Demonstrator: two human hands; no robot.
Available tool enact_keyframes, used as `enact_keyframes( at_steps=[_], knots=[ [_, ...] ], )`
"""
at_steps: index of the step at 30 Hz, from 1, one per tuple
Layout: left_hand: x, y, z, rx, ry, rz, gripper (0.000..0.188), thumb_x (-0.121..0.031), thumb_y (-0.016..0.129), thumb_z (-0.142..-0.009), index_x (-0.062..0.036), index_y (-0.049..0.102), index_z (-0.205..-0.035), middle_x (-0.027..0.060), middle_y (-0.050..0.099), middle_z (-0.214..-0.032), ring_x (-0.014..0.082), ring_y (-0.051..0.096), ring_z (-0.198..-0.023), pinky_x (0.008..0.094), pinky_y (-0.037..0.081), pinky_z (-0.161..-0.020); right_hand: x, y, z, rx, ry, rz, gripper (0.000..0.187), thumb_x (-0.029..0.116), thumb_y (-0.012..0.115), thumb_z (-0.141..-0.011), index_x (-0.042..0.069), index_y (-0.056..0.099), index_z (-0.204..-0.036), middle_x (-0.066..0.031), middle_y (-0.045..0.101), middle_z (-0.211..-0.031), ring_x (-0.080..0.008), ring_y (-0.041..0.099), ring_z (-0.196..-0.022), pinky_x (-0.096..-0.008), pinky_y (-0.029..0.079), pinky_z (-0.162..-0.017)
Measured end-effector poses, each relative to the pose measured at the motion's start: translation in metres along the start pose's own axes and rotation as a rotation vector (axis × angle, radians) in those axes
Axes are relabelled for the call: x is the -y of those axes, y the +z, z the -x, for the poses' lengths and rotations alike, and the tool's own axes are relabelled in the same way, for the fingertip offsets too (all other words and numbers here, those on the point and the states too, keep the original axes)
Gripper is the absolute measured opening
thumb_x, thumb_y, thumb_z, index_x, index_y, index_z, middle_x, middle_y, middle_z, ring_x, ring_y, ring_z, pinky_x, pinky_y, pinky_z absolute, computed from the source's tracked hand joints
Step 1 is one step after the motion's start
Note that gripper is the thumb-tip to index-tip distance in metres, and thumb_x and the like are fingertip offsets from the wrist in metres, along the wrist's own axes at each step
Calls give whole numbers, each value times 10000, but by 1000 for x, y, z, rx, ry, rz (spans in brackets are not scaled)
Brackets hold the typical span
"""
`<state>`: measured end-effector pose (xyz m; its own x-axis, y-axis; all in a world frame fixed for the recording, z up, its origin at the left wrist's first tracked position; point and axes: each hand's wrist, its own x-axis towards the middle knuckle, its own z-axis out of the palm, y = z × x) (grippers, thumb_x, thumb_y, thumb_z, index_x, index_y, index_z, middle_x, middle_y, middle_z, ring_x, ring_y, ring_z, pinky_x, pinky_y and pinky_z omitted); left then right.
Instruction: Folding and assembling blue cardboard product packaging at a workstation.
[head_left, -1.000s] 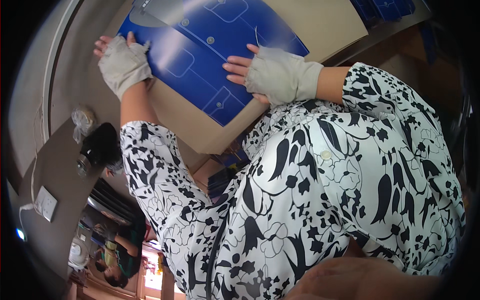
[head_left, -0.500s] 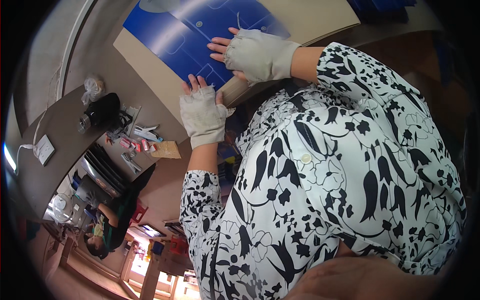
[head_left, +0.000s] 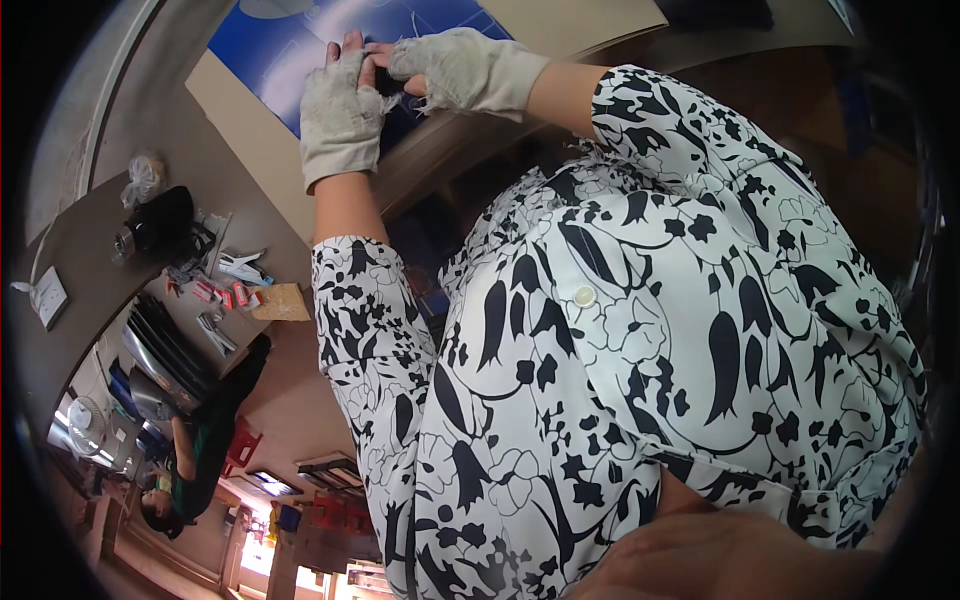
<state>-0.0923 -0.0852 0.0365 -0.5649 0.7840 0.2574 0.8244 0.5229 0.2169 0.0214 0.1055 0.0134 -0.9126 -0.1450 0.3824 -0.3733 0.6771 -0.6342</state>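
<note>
A blue sheet (head_left: 270,45) with thin white outlines lies on a tan board (head_left: 250,130) at the top of the view. Both my hands wear pale fingerless gloves and meet at the sheet's lower edge. My left hand (head_left: 338,110) rests with its fingers stretched flat over the sheet. Touching its fingertips, my right hand (head_left: 455,68) curls its fingers around a small dark object (head_left: 386,82), whose shape is mostly hidden. My black-and-white patterned sleeves and shirt fill the middle and right of the view.
A brown counter at the left carries a black bag-like thing (head_left: 160,220), a crumpled clear bag (head_left: 143,178), small packets (head_left: 220,292) and a cardboard scrap (head_left: 280,300). A stack of dark trays (head_left: 165,350) and another person in dark clothes (head_left: 205,440) are at lower left.
My left hand has climbed up the blue sheet to meet my right hand, which shifted left; the two now touch at a small dark object. The view has tilted.
</note>
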Motion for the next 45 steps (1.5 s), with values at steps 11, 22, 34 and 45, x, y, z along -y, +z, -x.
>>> enact_keyframes(
  at_steps=[11,22,34,45],
  knots=[
    [-25,-6,14,14,22,-257,555,-339,661,-955,-91,599,-1448,213,579,-1495,403,554,-1370,513,445,-1098,44,-24,34,380,78,476,675,488,518,-1036,77,449,-1568,-135,399,-1658,-289,345,-1552,-536,248,-1263],
    [-123,-43,15,69,-18,-229,659,-316,674,-937,-6,521,-1497,276,472,-1572,429,449,-1467,555,362,-1170,-57,-114,-71,80,177,758,714,515,573,-995,63,483,-1540,-185,402,-1645,-328,370,-1532,-573,311,-1216],
    [-168,-42,12,-30,-2,-183,700,-340,700,-921,-45,506,-1526,249,446,-1605,415,426,-1491,571,341,-1187,-17,-219,-107,-178,-86,976,662,485,515,-1025,-98,630,-1318,-298,643,-1345,-384,607,-1293,-446,451,-1122],
    [-138,-25,36,269,104,-272,954,-591,765,-818,-7,493,-1523,298,433,-1590,449,410,-1488,567,351,-1187,39,-99,123,268,242,614,789,553,577,-967,-4,492,-1520,-238,409,-1625,-360,363,-1529,-563,308,-1223]
  ],
)
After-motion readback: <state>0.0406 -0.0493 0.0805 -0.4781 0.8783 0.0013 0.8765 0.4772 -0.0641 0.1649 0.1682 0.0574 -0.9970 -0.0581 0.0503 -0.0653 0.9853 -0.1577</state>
